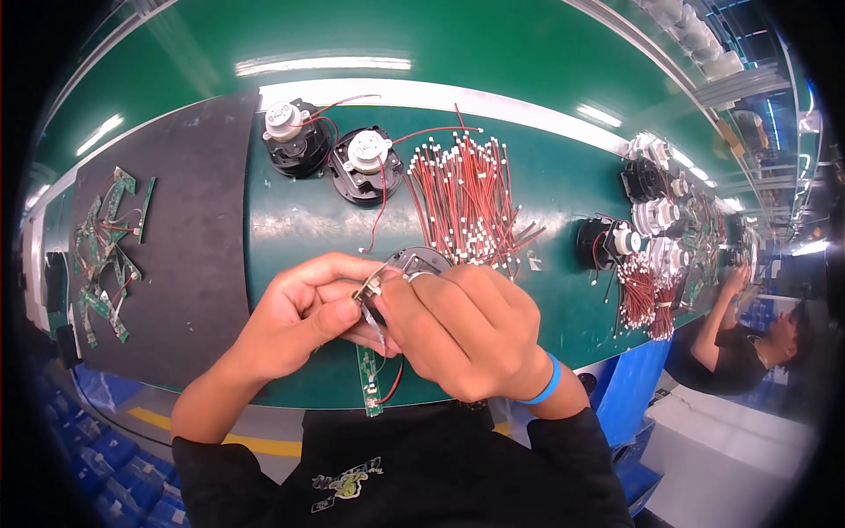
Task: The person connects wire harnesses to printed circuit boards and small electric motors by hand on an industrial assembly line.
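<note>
Green board [369, 378] is below | left fingers [337, 317] pinch small board [368, 283], nearly closed | right fingers [418, 308] curl beside it, grip unclear

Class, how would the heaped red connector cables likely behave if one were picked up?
The red connector cables would probably flex, being long and thin. One should feel light, given its slender wires and tiny white connectors. It may drag neighbours, since many overlap.

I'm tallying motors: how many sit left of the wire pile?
2: left motor by the black mat, right motor by the wire pile. Right hand partly hides a round part, possibly another.
</note>
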Demonstrator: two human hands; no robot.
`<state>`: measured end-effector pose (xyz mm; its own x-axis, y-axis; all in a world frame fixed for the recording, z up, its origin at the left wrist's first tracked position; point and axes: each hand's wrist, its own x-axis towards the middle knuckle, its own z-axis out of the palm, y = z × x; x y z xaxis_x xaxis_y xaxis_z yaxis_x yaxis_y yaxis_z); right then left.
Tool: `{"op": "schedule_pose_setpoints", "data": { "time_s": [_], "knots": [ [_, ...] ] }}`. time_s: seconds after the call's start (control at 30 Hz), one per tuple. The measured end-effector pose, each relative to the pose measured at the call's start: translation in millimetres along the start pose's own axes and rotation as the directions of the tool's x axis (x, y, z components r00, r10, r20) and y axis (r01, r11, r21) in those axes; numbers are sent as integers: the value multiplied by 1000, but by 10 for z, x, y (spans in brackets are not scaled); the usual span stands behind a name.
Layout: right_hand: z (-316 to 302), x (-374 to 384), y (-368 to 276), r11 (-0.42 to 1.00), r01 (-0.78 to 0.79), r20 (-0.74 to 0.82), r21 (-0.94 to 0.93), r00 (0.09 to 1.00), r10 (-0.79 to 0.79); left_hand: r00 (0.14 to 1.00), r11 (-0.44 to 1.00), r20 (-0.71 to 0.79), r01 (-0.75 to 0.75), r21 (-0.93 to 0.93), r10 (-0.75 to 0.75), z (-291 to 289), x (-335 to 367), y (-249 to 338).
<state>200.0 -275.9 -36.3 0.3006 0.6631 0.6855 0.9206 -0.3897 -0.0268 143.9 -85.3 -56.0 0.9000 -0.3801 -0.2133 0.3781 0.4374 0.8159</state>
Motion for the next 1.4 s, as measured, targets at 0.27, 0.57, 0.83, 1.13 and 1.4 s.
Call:
{"op": "schedule_pose_setpoints", "data": {
  "time_s": [0.27, 0.57, 0.83, 1.13, 1.4],
  "knots": [
    [35, -6, -25, 999, -31, -28, 10, 999, 31, 1000, 1000, -3, 18, -5, -18, -4, -19, -26],
    [-5, 53, 12, 854, -347, 101, 387, 937, 335, 997, 998, 62, 42, -40, -40, -102, -35, 8],
    [14, 9, 129, 797, -223, 141, 561, 975, 173, 997, 996, 59, 59, -60, -55, -102, -78, -10],
    [-348, -1, 372, 654, -469, 238, 594, 879, 414, 995, 996, 93, 33, -82, -25, -186, -94, -16],
    [-536, -607, -118, 602, -774, 509, 194, 604, 613, 986, 939, 93, -102, -327, 139, -353, -102, -11]
  ]
}}
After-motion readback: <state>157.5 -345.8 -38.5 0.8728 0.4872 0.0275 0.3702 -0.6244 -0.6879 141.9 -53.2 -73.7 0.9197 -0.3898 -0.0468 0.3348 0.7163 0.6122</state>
